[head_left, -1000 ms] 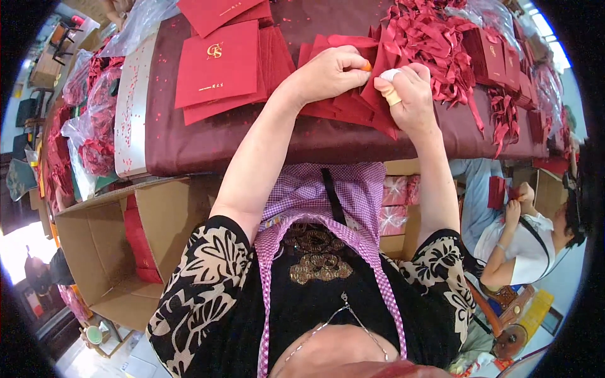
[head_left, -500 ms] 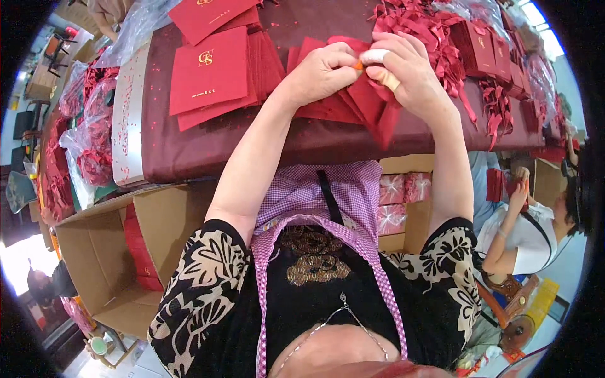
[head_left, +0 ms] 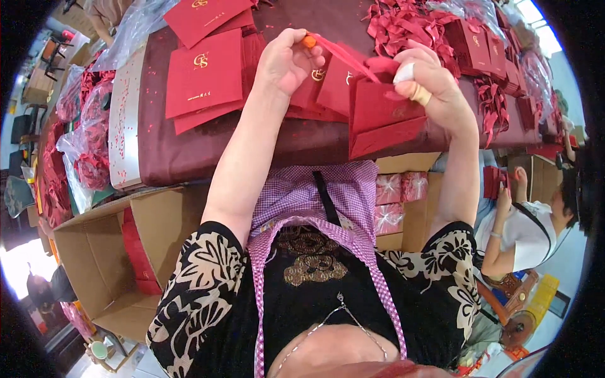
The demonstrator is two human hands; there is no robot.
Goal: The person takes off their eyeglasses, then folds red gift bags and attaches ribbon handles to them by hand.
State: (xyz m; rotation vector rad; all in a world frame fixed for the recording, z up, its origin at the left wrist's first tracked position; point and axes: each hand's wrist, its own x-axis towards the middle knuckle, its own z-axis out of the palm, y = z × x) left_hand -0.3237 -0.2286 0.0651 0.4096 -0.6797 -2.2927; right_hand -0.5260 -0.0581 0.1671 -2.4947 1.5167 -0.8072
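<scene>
High over the table, my left hand (head_left: 287, 66) pinches one end of a red ribbon (head_left: 345, 55); an orange finger cot covers one of its fingertips. The ribbon runs taut to the top of a small red paper bag (head_left: 386, 116). My right hand (head_left: 441, 91) grips that bag at its upper right; white and pale yellow coverings wrap some of its fingers. The bag hangs tilted over the table's near edge. More red bags (head_left: 309, 94) lie spread behind it. Left of my left hand, a stack of flat red bags (head_left: 207, 72) bears gold print.
A heap of loose red ribbons (head_left: 403, 28) lies at the back right, beside upright red bags (head_left: 469, 47). Below the table stand an open cardboard box (head_left: 94, 252) and wrapped red packs (head_left: 389, 217). At the right sits a co-worker (head_left: 529, 236), hands raised.
My hands have moved apart: the left went up and left, drawing the ribbon out straight. The bag in my right hand has come up off the others and now shows its side.
</scene>
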